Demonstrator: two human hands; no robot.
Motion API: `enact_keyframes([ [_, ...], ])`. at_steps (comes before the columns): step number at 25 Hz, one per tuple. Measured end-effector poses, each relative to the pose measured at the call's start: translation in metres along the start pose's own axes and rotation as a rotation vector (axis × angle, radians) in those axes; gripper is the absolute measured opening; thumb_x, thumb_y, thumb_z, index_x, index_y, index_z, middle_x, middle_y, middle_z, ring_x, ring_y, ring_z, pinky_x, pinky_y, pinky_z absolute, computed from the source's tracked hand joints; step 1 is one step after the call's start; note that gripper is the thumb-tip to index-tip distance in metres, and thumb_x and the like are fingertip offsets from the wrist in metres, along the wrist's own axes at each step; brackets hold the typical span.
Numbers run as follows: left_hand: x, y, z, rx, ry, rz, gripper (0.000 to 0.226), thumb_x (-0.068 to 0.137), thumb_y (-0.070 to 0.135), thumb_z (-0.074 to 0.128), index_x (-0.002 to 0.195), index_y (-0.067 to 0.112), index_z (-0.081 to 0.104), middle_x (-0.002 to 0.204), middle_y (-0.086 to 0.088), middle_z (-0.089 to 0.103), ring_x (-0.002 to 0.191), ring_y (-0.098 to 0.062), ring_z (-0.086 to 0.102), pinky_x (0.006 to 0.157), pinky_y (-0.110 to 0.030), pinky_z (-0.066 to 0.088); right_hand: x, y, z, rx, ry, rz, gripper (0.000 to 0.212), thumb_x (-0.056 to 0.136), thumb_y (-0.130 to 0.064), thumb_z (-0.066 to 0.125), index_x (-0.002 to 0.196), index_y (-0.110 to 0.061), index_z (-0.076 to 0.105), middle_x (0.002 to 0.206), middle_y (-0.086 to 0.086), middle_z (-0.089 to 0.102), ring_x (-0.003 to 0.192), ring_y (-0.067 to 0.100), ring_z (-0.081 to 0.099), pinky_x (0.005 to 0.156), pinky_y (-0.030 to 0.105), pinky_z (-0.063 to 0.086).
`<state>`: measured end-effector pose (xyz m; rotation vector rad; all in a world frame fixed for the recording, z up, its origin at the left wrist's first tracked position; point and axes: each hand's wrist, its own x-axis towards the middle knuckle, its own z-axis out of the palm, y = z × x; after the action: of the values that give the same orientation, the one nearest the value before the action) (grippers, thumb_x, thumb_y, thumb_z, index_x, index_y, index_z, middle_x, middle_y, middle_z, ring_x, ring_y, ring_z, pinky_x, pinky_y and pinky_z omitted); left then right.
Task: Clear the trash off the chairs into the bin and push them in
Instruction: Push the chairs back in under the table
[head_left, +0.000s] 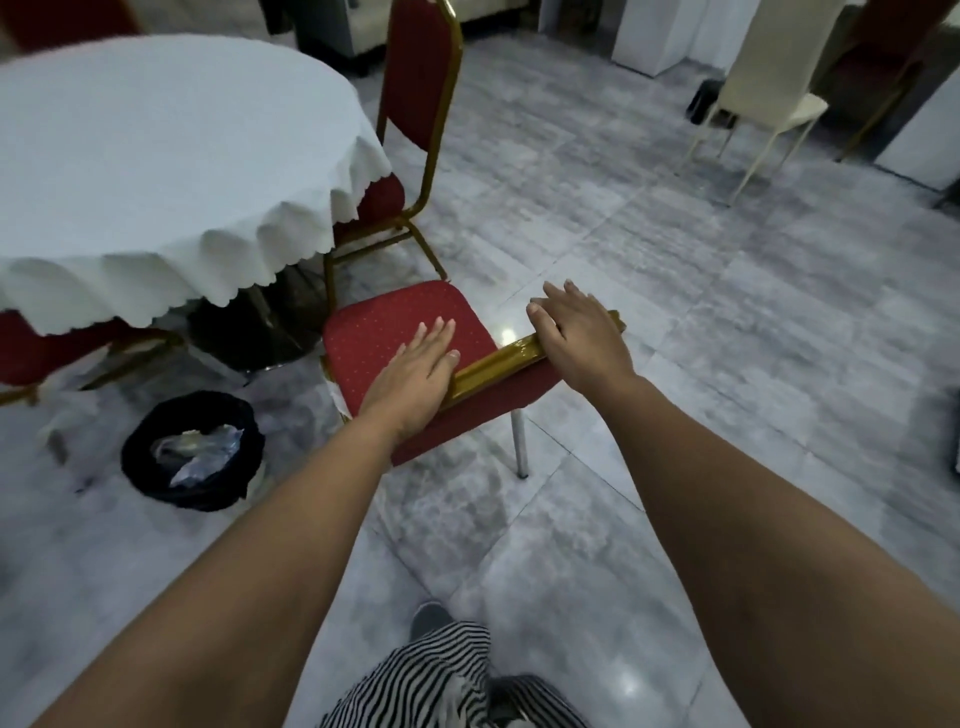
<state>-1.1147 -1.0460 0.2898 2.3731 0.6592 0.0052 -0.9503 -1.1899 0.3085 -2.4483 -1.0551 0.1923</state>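
A red chair with a gold frame stands in front of me, its seat (384, 325) facing the round table and bare of any trash. My left hand (415, 374) lies flat on the left end of the gold top rail (498, 361), fingers stretched out over the seat. My right hand (579, 338) rests palm-down on the rail's right end, fingers straight and not curled round it. A black bin (156, 483) stands on the floor left of the chair, with crumpled clear plastic (200, 449) inside.
The round table (156, 156) with a white cloth is ahead on the left. A second red chair (415, 93) is tucked in at its far side, a third (31, 353) at the left edge. A cream chair (769, 88) stands far right. The floor is grey tile.
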Motion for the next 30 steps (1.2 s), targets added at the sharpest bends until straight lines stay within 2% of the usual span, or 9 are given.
enact_keyframes([
  [9, -0.007, 0.010, 0.010, -0.052, -0.032, -0.154, 0.051, 0.106, 0.039, 0.011, 0.156, 0.032, 0.007, 0.165, 0.009, 0.002, 0.151, -0.007, -0.004, 0.124, -0.034, 0.001, 0.011, 0.018, 0.005, 0.033, 0.018, -0.152, 0.051, 0.104, -0.044, 0.029, 0.135, -0.019, 0.060, 0.153, 0.001, 0.045, 0.148, 0.017, 0.026, 0.120, 0.037, 0.013],
  [17, -0.037, 0.067, 0.061, -0.030, 0.185, -0.321, 0.052, 0.106, 0.041, 0.010, 0.157, 0.029, 0.008, 0.165, 0.008, 0.003, 0.152, -0.009, -0.003, 0.124, -0.033, 0.000, 0.002, 0.057, -0.021, 0.042, -0.087, -0.340, 0.046, 0.105, -0.039, 0.031, 0.132, -0.017, 0.061, 0.150, 0.002, 0.048, 0.147, 0.021, 0.029, 0.119, 0.038, 0.015],
  [20, -0.043, 0.080, 0.074, -0.005, 0.265, -0.384, 0.053, 0.106, 0.041, 0.011, 0.157, 0.028, 0.007, 0.165, 0.007, 0.002, 0.152, -0.009, -0.005, 0.124, -0.033, -0.001, 0.001, 0.064, -0.027, 0.080, -0.089, -0.411, 0.055, 0.098, -0.046, 0.024, 0.111, -0.014, 0.066, 0.125, 0.003, 0.063, 0.129, 0.025, 0.047, 0.113, 0.046, 0.030],
  [22, -0.047, 0.091, 0.083, -0.007, 0.293, -0.416, 0.054, 0.106, 0.042, 0.011, 0.157, 0.027, 0.007, 0.165, 0.007, 0.001, 0.152, -0.010, -0.005, 0.124, -0.033, -0.001, 0.003, 0.072, -0.028, 0.086, -0.061, -0.445, 0.054, 0.094, -0.046, 0.022, 0.100, -0.013, 0.064, 0.106, 0.003, 0.063, 0.115, 0.024, 0.052, 0.105, 0.048, 0.037],
  [23, -0.049, 0.097, 0.088, -0.004, 0.306, -0.436, 0.054, 0.106, 0.041, 0.011, 0.157, 0.027, 0.007, 0.165, 0.007, 0.001, 0.152, -0.010, -0.005, 0.124, -0.033, -0.001, 0.003, 0.076, -0.029, 0.085, -0.068, -0.458, 0.053, 0.094, -0.046, 0.022, 0.099, -0.013, 0.063, 0.106, 0.003, 0.063, 0.115, 0.025, 0.053, 0.105, 0.049, 0.037],
  [26, -0.055, 0.108, 0.099, 0.010, 0.349, -0.478, 0.053, 0.106, 0.041, 0.012, 0.157, 0.028, 0.007, 0.165, 0.008, 0.002, 0.152, -0.009, -0.005, 0.123, -0.032, -0.002, 0.005, 0.086, -0.026, 0.072, -0.107, -0.481, 0.060, 0.094, -0.050, 0.020, 0.111, -0.012, 0.064, 0.123, 0.008, 0.063, 0.125, 0.028, 0.051, 0.108, 0.050, 0.035],
  [28, -0.055, 0.112, 0.104, 0.033, 0.395, -0.499, 0.054, 0.106, 0.041, 0.013, 0.157, 0.026, 0.008, 0.166, 0.007, 0.003, 0.152, -0.010, -0.005, 0.123, -0.032, -0.002, 0.007, 0.090, -0.027, 0.077, -0.120, -0.511, 0.065, 0.093, -0.052, 0.017, 0.115, -0.011, 0.063, 0.125, 0.010, 0.062, 0.125, 0.029, 0.051, 0.107, 0.051, 0.037],
  [30, -0.054, 0.115, 0.109, 0.063, 0.485, -0.532, 0.054, 0.106, 0.041, 0.014, 0.157, 0.024, 0.010, 0.166, 0.005, 0.006, 0.152, -0.011, -0.003, 0.123, -0.033, -0.002, 0.009, 0.093, -0.030, 0.069, -0.118, -0.548, 0.068, 0.092, -0.052, 0.015, 0.124, -0.015, 0.062, 0.135, 0.006, 0.059, 0.134, 0.026, 0.045, 0.114, 0.050, 0.030],
])
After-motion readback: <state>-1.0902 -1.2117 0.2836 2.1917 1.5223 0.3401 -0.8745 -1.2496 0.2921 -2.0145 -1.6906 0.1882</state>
